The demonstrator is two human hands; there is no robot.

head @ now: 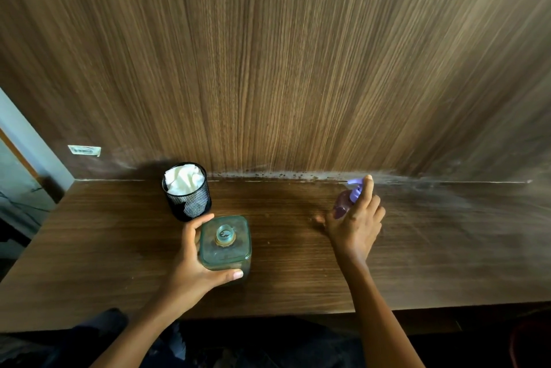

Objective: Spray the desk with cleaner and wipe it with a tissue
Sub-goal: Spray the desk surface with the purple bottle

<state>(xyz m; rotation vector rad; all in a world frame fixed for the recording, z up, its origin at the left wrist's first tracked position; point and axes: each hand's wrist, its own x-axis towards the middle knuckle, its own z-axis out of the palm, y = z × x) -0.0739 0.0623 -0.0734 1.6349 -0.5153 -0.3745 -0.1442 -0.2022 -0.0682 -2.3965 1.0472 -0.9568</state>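
Our right hand [356, 218] grips the purple spray bottle [347, 199] near the desk's [298, 278] back edge. Our left hand [196, 260] clasps a square glass bottle [225, 244] mid-desk, just before the mesh cup [187, 194] holding the tissue [184, 178].

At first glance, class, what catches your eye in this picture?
The right hand holds a purple spray bottle over the desk, near the back wall. The left hand grips a square glass bottle at the middle. Behind it stands a black mesh cup stuffed with white tissue.
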